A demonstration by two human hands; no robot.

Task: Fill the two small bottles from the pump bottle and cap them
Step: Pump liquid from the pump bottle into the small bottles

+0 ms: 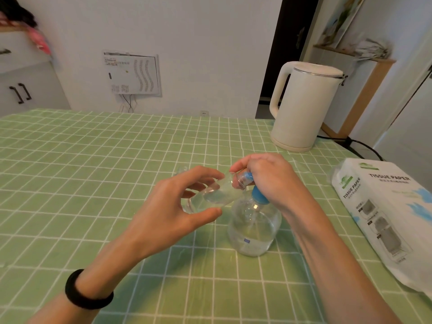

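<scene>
surface (93, 171): pale green cloth with white grid lines, a square check all over.
pump bottle (254, 230): clear, colourless liquid inside, small blue label patch low on the wall.
pump head (258, 196): sky blue.
small bottle (210, 197): clear, contents colourless.
kettle (304, 108): cream-white body and handle, thin silver band under the lid.
tissue pack (385, 206): white wrap, green logo marks, dark lettering, light blue splash shapes, grey product pictures.
band (87, 292) on left wrist: plain black.
cord (364, 146) behind kettle: black.
cabinet (28, 73): white, with black handles (21, 92).
cloth (41, 42) at top left: pink.
</scene>
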